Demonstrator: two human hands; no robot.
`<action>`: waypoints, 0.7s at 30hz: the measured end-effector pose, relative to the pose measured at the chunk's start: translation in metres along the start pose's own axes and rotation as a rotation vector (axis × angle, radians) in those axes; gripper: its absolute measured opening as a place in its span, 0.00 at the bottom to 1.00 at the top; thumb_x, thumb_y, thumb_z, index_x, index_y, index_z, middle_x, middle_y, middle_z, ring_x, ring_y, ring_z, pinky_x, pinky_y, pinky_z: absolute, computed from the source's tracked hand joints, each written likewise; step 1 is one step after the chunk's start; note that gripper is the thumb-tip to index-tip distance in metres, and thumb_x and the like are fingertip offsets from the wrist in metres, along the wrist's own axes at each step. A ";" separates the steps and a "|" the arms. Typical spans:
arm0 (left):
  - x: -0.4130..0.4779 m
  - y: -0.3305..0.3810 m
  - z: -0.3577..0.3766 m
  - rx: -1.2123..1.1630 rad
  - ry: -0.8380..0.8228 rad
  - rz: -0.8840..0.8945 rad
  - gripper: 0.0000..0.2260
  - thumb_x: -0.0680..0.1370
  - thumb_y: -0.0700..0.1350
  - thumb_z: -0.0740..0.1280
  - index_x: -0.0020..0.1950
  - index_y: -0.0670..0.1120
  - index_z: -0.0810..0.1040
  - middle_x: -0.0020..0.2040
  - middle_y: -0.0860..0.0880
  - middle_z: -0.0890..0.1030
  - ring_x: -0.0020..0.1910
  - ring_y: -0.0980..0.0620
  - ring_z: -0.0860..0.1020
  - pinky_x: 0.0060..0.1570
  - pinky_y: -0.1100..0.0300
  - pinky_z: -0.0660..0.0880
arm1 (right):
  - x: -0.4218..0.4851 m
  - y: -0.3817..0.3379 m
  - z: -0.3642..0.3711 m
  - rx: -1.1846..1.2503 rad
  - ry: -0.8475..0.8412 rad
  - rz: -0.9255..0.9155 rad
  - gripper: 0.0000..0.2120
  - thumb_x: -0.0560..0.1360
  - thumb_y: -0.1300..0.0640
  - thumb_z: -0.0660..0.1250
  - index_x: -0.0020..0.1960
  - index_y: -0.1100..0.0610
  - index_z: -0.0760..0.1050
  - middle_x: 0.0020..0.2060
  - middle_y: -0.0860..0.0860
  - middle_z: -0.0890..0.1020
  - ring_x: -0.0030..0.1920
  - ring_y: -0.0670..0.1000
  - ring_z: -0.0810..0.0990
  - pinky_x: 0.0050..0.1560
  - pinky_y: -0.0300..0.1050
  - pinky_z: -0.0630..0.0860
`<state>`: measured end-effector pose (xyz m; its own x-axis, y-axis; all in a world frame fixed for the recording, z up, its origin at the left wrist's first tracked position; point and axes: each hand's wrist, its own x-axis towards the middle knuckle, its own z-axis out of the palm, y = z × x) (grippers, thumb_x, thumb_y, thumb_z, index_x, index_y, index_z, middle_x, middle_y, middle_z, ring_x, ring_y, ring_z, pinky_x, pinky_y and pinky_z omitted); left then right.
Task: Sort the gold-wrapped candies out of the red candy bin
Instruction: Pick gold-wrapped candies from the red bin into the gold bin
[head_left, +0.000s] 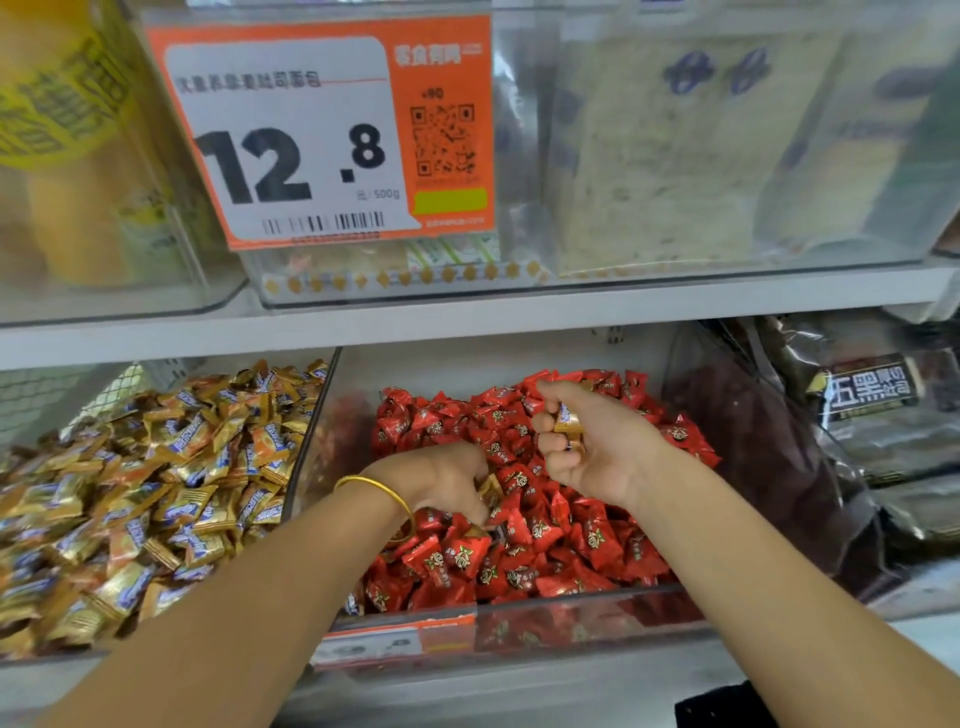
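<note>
- The gold-wrapped candies (567, 422) I had already gathered sat in my right hand (592, 447). Its fingers were curled round a small clutch of them above the back half of the red candy bin (545, 618).
- One more gold candy (489, 491) was pinched in my left hand (447, 480), which was palm-down on the heap near the middle of the bin.
- I judged the sort to be partway through. A few strays were out of the pile, but they were all in my hands and none had been put down anywhere.
- Across the top of the red candies (519, 561) I saw almost nothing but red. A blue-and-white scrap at the front left corner may have been another stray, though I couldn't be sure.
- Whatever lay under the top layer was hidden, so I couldn't tell how many gold ones remained.
- What was left, as I read it, was to lift out the pinched piece, rake through the deeper layers, and drop both handfuls where they belonged.
- The neighbouring bin (156, 493), just to the left behind a clear divider, was heaped with matching gold wrappers and looked like the right home for them.
- A gold bracelet (379, 491) circled my left wrist.
- Further out, dark packets (872, 395) lay to the right, and an orange price card (322, 135) hung from the shelf (467, 314) above.
</note>
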<state>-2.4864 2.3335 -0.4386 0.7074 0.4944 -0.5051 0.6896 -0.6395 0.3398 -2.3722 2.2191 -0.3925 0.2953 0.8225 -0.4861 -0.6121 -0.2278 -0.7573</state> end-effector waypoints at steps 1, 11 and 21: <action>0.000 0.000 0.001 0.006 0.012 0.006 0.10 0.70 0.41 0.71 0.48 0.39 0.77 0.38 0.49 0.75 0.38 0.51 0.72 0.37 0.59 0.69 | 0.000 0.001 0.001 -0.008 -0.003 -0.003 0.15 0.76 0.56 0.66 0.33 0.55 0.66 0.25 0.49 0.69 0.21 0.44 0.63 0.18 0.32 0.56; -0.029 -0.002 -0.025 -0.564 0.475 0.105 0.04 0.75 0.42 0.69 0.42 0.45 0.76 0.38 0.48 0.77 0.36 0.53 0.75 0.33 0.64 0.72 | -0.002 0.002 0.003 -0.133 0.066 -0.041 0.06 0.78 0.61 0.63 0.47 0.59 0.78 0.34 0.53 0.75 0.31 0.49 0.73 0.27 0.39 0.75; -0.053 0.030 -0.025 -0.537 0.497 0.262 0.18 0.69 0.38 0.74 0.53 0.44 0.69 0.42 0.41 0.80 0.39 0.47 0.79 0.43 0.52 0.76 | -0.001 0.010 0.016 -0.038 -0.106 0.029 0.15 0.74 0.44 0.67 0.45 0.57 0.79 0.38 0.52 0.82 0.38 0.50 0.78 0.41 0.45 0.78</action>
<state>-2.4989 2.3030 -0.3817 0.7566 0.6537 0.0164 0.3813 -0.4615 0.8010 -2.3905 2.2241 -0.3926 0.1976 0.8653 -0.4607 -0.5901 -0.2703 -0.7607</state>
